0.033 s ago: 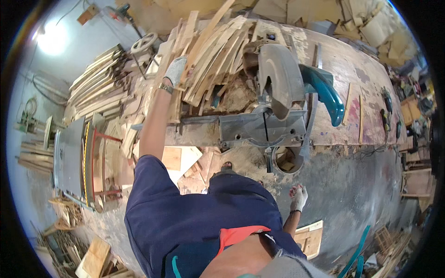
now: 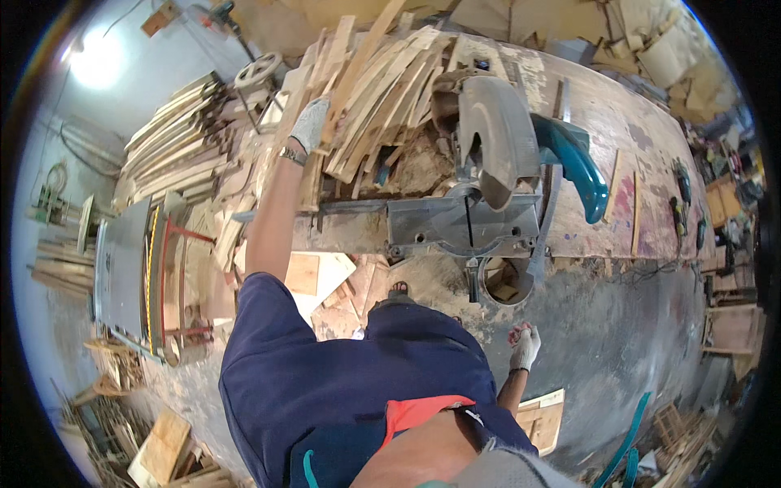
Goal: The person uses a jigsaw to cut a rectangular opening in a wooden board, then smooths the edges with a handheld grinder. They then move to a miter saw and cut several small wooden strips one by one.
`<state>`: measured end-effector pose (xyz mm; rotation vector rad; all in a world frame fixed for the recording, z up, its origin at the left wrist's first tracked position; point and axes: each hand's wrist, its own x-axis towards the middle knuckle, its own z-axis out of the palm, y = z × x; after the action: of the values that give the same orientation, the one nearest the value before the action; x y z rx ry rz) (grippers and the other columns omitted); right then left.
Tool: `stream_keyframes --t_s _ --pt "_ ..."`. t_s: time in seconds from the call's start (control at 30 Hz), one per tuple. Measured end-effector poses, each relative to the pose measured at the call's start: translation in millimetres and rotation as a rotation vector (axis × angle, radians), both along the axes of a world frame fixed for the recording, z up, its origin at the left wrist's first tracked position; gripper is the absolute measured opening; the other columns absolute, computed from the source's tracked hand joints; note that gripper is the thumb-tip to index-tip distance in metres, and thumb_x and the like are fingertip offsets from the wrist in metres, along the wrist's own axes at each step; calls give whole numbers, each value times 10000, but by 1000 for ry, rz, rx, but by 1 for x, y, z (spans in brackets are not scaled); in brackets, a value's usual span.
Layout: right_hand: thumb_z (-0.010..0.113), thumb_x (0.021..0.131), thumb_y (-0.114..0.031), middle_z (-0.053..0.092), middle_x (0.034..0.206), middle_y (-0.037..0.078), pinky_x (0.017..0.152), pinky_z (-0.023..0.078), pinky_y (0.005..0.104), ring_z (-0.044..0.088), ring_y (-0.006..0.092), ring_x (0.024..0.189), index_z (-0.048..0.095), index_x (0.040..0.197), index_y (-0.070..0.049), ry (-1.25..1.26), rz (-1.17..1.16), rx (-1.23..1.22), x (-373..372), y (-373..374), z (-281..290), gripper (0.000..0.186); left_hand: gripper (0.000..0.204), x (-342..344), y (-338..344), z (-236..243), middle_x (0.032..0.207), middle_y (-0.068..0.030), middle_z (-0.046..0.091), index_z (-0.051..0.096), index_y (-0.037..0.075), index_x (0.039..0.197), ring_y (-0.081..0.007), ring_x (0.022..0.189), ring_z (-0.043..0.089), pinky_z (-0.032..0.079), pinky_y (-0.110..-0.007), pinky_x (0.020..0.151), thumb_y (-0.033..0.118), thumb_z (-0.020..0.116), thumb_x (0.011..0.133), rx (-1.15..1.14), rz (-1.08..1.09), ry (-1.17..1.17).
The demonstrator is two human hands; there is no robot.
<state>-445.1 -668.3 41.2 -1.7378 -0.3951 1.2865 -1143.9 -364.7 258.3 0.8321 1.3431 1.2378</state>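
My left hand (image 2: 311, 124), in a grey glove with a watch at the wrist, reaches far forward into a heap of wooden slats (image 2: 390, 89) on the bench and closes round one slat (image 2: 346, 77) that sticks up out of the heap. My right hand (image 2: 525, 346), in a white glove with a reddish palm, hangs low beside my hip with its fingers loosely curled and nothing in it. A grey mitre saw (image 2: 488, 146) with a teal handle (image 2: 579, 167) stands just to the right of the heap, its blade guard raised.
The long wooden workbench (image 2: 643, 122) runs off to the right, with small tools near its far end. More stacked boards (image 2: 175, 138) and a grey machine (image 2: 122, 268) stand on the left. Offcuts and sawdust lie on the floor by my feet (image 2: 325, 276).
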Motion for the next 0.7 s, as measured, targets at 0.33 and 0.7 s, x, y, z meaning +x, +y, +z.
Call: stream_keyframes --t_s 0.33,0.7 --pt "617 1029 -141 686 894 135 538 499 280 612 158 640 566 1303 37 -1 227 74 12 94 23 330 489 85 -119 42 1141 -101 715 591 -3 1379 -168 940 703 586 -304 834 356 605 1047 318 -140 108" --pt "603 1051 -262 712 939 75 678 545 288 678 142 749 631 1268 5 -171 739 73 -44 99 65 345 258 129 -184 -34 792 -40 579 541 110 1177 -162 659 605 494 -302 512 340 585 1066 292 510 -362"
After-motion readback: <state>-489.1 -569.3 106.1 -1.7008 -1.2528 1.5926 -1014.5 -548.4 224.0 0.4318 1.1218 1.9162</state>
